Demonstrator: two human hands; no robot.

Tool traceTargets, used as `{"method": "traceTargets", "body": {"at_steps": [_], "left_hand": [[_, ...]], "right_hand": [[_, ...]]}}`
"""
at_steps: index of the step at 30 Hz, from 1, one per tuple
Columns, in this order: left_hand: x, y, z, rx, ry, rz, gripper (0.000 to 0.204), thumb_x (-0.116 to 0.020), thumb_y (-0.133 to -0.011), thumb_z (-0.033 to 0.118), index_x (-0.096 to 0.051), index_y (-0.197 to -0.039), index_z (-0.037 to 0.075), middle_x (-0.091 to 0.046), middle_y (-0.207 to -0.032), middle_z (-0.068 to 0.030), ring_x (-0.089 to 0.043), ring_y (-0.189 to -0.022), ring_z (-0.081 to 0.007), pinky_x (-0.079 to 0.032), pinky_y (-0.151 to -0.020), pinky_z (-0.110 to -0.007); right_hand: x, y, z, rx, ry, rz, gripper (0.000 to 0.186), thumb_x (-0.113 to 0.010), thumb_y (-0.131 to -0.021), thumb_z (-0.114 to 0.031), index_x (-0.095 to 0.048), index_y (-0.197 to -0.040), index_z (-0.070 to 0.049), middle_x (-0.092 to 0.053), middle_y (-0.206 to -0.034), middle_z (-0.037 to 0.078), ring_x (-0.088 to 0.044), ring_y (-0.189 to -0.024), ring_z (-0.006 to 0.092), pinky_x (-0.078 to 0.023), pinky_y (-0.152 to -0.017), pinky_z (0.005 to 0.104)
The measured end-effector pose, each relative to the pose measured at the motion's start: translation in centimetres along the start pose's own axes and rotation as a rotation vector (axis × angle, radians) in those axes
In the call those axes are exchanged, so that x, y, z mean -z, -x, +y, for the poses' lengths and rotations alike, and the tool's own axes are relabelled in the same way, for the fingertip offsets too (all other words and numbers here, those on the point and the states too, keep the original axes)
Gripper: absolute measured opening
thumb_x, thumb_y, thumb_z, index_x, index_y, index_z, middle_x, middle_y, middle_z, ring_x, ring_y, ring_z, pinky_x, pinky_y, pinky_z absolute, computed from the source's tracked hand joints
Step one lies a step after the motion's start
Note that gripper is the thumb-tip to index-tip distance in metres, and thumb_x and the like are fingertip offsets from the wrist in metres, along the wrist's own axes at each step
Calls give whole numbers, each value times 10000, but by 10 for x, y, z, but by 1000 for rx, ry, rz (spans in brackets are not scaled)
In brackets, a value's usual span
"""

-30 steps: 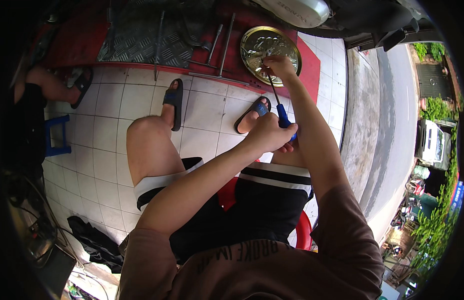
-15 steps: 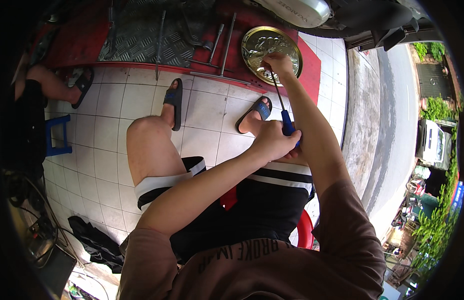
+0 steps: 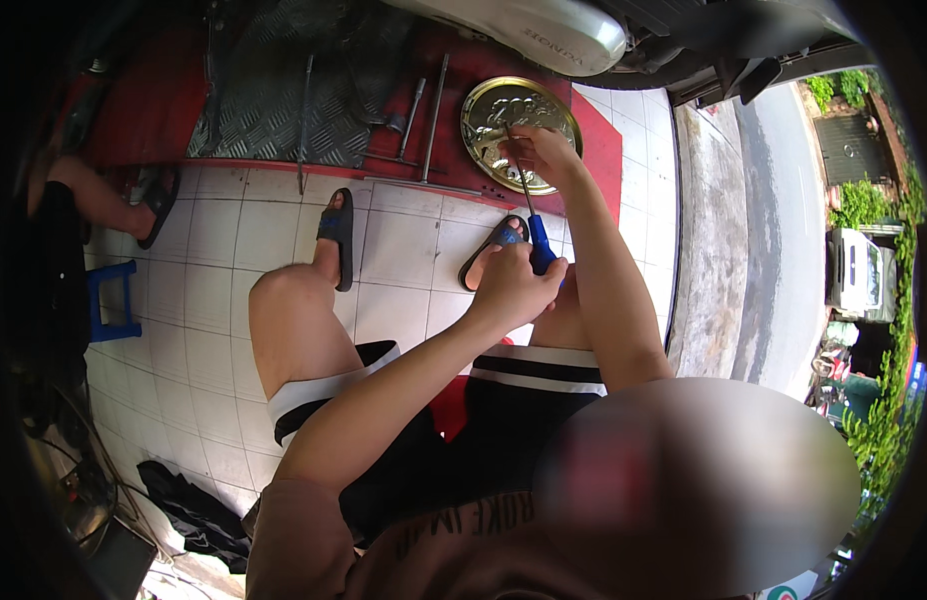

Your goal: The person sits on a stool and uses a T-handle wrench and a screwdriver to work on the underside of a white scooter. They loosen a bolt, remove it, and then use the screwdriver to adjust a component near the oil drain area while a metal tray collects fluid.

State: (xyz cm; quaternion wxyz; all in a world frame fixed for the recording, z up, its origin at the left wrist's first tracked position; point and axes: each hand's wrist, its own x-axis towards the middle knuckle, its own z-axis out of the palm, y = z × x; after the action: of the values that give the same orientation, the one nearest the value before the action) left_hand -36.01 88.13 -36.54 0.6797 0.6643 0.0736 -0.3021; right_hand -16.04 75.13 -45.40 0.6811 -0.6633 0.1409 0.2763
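My left hand (image 3: 520, 290) is closed round the blue handle of a screwdriver (image 3: 540, 240), held above my right knee. Its thin metal shaft slants up and away over a round, gold-coloured metal tray (image 3: 568, 120). My right hand (image 3: 546, 155) reaches over the near part of this tray, fingers curled about the shaft near its tip. Whether a small part is also between these fingers cannot be made out. Small metal pieces seem to lie in the tray, partly hidden by the hand and the shine.
The tray stands on a red platform (image 3: 605, 160) with a dark tread plate (image 3: 263, 90). A T-handled wrench (image 3: 435, 120) and other long tools lie there. A silver motorcycle part (image 3: 573, 35) overhangs it. Leftward are a blue stool (image 3: 115, 300) and another person's leg (image 3: 108, 195). A blurred patch covers the lower right.
The screwdriver and my left hand have shifted a little left. The right fingers now sit further along the shaft, which shows past them. The whole view has shifted slightly.
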Motion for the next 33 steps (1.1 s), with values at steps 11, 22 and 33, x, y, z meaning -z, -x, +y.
{"method": "traceTargets", "body": {"at_steps": [11,22,33], "left_hand": [[-9,0,10,-728,-543,232,413,-707,-830,196,-564,-1117,-64,-602,-695,-158,-607,-572,-251,-483,-550,-366],[-37,-19,39,-831,-310,136,517,-664,-882,80,-460,-1327,-87,-606,-838,-144,-564,-597,-171,-480,-554,-297],[-56,-30,48,-873,-269,177,504,-660,-887,110,-463,-1305,-92,-573,-821,-135,-561,-600,-180,-472,-546,-305]], "right_hand": [[-1,76,-62,659,-214,428,305,-413,-1012,-174,-615,-1089,41,-430,-583,0,-357,-465,79,-293,-439,266],[32,94,-114,762,-485,99,195,-390,-999,-101,-514,-1144,-61,-327,-608,-28,-279,-508,77,-263,-470,244],[48,86,-124,681,-509,39,191,-405,-987,-76,-509,-1145,-58,-305,-581,-36,-281,-491,73,-257,-454,231]]}}
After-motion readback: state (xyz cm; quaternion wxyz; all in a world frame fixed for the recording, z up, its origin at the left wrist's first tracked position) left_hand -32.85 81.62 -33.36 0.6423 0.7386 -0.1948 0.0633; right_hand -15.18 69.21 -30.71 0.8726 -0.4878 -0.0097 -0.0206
